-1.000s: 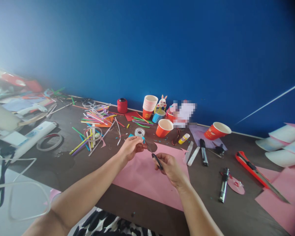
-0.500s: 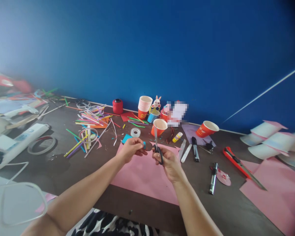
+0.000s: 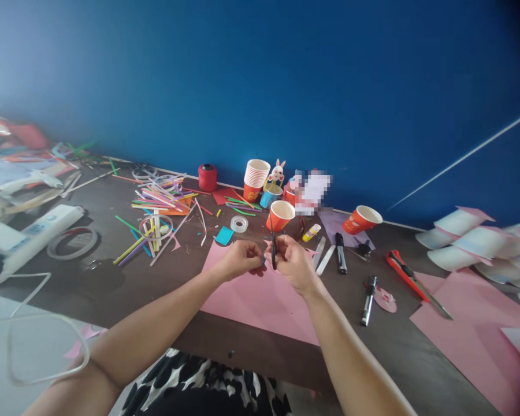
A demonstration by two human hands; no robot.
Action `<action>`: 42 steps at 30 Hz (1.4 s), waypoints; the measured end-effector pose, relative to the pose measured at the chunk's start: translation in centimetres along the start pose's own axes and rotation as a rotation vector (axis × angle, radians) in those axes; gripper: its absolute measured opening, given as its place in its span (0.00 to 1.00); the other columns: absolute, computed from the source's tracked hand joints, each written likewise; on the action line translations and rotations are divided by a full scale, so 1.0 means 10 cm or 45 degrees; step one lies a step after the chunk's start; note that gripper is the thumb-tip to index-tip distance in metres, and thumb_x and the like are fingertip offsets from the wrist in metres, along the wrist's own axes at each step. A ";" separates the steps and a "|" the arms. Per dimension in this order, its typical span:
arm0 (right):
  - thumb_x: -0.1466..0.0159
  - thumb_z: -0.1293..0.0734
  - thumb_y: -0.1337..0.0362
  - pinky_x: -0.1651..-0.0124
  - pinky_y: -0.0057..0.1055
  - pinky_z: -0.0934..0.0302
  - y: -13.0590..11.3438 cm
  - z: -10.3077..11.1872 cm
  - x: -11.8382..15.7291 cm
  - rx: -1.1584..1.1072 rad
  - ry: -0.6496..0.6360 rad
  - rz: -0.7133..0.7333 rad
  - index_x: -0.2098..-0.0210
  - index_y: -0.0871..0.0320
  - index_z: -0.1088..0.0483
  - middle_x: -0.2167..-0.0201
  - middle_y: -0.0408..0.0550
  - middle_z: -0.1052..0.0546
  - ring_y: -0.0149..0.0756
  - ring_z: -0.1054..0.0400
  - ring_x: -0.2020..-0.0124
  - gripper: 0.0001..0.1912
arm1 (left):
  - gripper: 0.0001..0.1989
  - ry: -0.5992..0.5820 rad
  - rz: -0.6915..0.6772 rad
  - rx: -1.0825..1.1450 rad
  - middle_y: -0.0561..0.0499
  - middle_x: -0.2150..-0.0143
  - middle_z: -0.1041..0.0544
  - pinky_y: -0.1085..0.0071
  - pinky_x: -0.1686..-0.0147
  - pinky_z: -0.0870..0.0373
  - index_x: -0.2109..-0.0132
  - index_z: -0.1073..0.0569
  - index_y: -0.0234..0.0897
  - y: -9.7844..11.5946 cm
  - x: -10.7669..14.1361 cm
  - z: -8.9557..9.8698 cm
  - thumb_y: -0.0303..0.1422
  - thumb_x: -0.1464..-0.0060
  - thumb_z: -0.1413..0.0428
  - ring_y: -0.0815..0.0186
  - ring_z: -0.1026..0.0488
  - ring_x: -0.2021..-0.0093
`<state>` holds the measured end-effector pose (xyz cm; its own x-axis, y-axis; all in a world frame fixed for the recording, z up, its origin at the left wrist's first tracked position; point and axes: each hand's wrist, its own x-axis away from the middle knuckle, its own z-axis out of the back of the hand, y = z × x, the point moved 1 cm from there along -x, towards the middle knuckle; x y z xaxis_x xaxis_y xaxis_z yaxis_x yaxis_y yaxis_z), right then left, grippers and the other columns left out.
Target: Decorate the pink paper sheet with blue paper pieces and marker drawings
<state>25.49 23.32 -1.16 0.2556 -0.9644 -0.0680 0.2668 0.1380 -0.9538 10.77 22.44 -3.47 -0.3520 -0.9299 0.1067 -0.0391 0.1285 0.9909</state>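
Note:
My left hand [image 3: 244, 259] pinches a small scrap of blue paper [image 3: 263, 262], mostly hidden by the fingers. Black-handled scissors [image 3: 273, 249] are gripped in my right hand [image 3: 295, 264], blades pointing up and away from me. The two hands almost meet, with the scissors close beside the blue scrap; I cannot tell whether the blades touch it. Below them lies a sheet of pink paper [image 3: 253, 306]. A larger blue paper piece [image 3: 224, 235] rests past my left hand, beside a tape roll [image 3: 239, 223]. An orange paper cup [image 3: 281, 216] stands just beyond the scissors.
Loose coloured straws [image 3: 164, 196] are heaped at left. Along the wall are red thread [image 3: 207, 177] and stacked cups [image 3: 256, 179]. To the right lie a glue stick [image 3: 311, 233], markers [image 3: 340, 254], a tipped cup [image 3: 362, 220] and a red utility knife [image 3: 409, 277] with its blade out.
My hands have drawn closer together, the left moving right with the blue scrap. The scissors have turned and now appear nearly edge-on. The camera view has shifted slightly.

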 end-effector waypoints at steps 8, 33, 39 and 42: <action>0.48 0.34 0.67 0.69 0.27 0.39 0.04 -0.07 -0.02 -0.108 0.161 0.035 0.71 0.58 0.40 0.74 0.44 0.30 0.32 0.34 0.71 0.08 | 0.04 0.017 0.130 0.174 0.47 0.75 0.25 0.77 0.80 0.33 0.70 0.32 0.33 0.00 -0.01 0.02 0.28 0.58 0.45 0.66 0.26 0.77; 0.51 0.33 0.67 0.80 0.23 0.44 0.11 -0.23 0.03 -0.391 0.456 -0.036 0.69 0.58 0.39 0.75 0.43 0.28 0.29 0.34 0.78 0.12 | 0.09 0.234 0.081 0.462 0.52 0.76 0.27 0.79 0.81 0.35 0.72 0.33 0.34 -0.05 -0.05 -0.03 0.33 0.60 0.40 0.71 0.29 0.77; 0.51 0.33 0.68 0.80 0.22 0.44 0.13 -0.25 0.04 -0.410 0.472 0.012 0.69 0.58 0.39 0.75 0.41 0.29 0.28 0.34 0.77 0.11 | 0.10 0.213 0.127 0.576 0.52 0.78 0.28 0.79 0.81 0.35 0.73 0.31 0.32 -0.07 -0.05 -0.03 0.34 0.60 0.39 0.71 0.29 0.77; 0.51 0.32 0.68 0.80 0.22 0.45 0.14 -0.26 0.04 -0.422 0.486 0.008 0.69 0.58 0.39 0.74 0.41 0.29 0.26 0.36 0.79 0.12 | 0.09 0.192 0.138 0.643 0.52 0.76 0.28 0.79 0.81 0.36 0.73 0.31 0.33 -0.08 -0.05 -0.04 0.33 0.60 0.39 0.72 0.29 0.77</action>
<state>23.55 22.50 -3.32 -0.1181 -0.9860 -0.1174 -0.0589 0.1250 -0.9904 11.33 22.71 -4.34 -0.2425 -0.9364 0.2538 -0.4679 0.3421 0.8149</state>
